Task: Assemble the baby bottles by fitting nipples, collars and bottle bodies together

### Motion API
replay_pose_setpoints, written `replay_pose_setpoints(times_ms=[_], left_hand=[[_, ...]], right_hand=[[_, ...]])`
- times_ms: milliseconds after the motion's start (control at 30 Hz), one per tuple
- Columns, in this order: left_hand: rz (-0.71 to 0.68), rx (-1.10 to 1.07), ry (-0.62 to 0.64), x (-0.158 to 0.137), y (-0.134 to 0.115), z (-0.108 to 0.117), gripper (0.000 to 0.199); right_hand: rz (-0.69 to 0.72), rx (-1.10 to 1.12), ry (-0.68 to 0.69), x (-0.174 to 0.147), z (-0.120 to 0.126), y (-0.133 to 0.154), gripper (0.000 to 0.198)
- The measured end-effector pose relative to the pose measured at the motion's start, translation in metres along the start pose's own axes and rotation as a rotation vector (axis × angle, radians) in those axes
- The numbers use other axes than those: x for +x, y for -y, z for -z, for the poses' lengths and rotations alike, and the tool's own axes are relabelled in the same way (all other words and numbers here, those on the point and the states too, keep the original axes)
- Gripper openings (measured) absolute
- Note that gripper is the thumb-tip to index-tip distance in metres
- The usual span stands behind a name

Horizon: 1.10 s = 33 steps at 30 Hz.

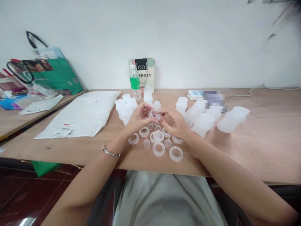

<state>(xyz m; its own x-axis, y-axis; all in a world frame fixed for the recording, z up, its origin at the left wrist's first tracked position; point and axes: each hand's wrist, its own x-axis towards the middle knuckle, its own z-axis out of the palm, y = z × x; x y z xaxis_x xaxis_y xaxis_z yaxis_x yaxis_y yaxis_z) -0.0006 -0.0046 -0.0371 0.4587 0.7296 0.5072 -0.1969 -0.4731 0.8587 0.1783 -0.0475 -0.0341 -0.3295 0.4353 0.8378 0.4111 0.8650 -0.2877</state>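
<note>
Between my two hands, above the middle of the table, is a clear plastic ring. My left hand pinches its left side with thumb and fingers. From the right, the fingers of my right hand close on its other edge. Whether a nipple sits inside the ring I cannot tell. Below my hands lie several loose translucent rings and several small clear silicone nipples. White bottle bodies stand grouped to the left, and more frosted bottle bodies are on the right, one of them tilted.
A white mailing bag lies flat on the left. Behind stand a water bottle with a green label and a paper bag. A white power strip is at the back right. A green shopping bag leans at the far left.
</note>
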Motion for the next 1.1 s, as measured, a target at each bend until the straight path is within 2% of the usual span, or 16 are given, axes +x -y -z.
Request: replay_pose_setpoints(times_ms=[167,367,633,833,967,1100], left_hand=[[0.017,0.047,0.050,-0.004,0.001,-0.001,0.042],[0.021,0.037,0.118,-0.004,-0.002,-0.005,0.044],[0.068,0.052,0.158,-0.006,-0.008,-0.008,0.043],[0.085,0.036,0.136,-0.006,-0.008,-0.009,0.043],[0.108,0.025,0.131,-0.007,-0.011,-0.011,0.041],[0.099,-0.009,0.124,-0.006,-0.012,-0.010,0.040]], right_hand=[[0.010,0.007,-0.004,-0.005,0.007,0.002,0.025],[0.031,-0.065,0.039,-0.011,0.017,0.004,0.023],[0.031,-0.025,0.121,-0.013,0.010,0.005,0.024],[-0.006,0.018,0.068,-0.016,0.010,0.006,0.022],[-0.025,0.077,0.103,-0.017,0.007,0.008,0.017],[-0.049,0.123,0.039,-0.016,0.004,0.009,0.021]])
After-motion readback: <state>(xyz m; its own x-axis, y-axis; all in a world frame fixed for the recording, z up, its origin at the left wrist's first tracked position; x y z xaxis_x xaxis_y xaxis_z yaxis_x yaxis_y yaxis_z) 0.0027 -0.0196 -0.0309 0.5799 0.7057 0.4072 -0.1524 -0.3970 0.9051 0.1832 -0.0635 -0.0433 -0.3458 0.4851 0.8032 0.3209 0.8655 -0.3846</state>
